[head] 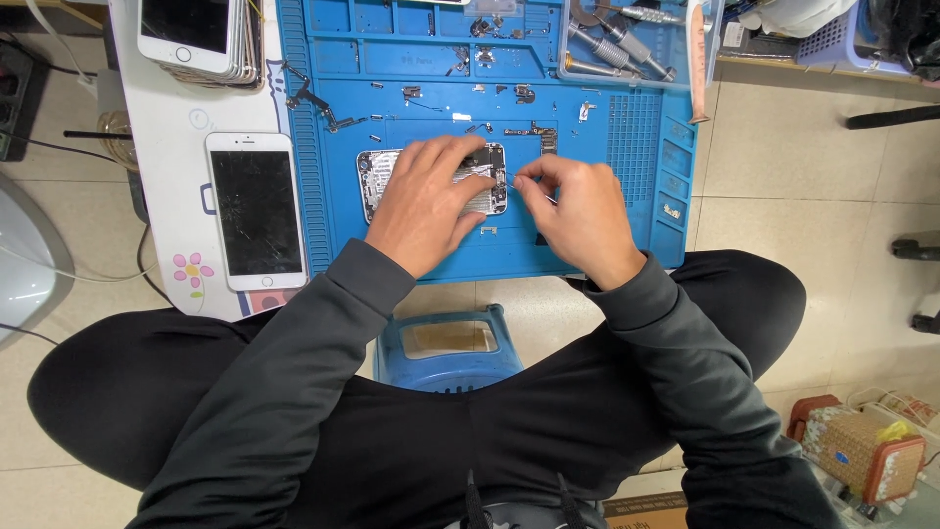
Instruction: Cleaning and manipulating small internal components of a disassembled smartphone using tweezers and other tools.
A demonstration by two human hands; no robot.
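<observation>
An opened phone body (377, 176), its insides showing, lies on a blue repair mat (627, 137). My left hand (426, 206) lies flat over it, fingers spread, pressing it down. My right hand (578, 216) is pinched on thin tweezers (517, 180) whose tip meets the phone's right edge. Small screws and metal parts (519, 93) are scattered on the mat above the phone.
A white phone with a cracked screen (257, 208) lies on a white board to the left, and a stack of phones (196, 39) sits above it. A clear tray of tools (622, 44) is at the mat's top right. A blue stool (450, 348) stands between my knees.
</observation>
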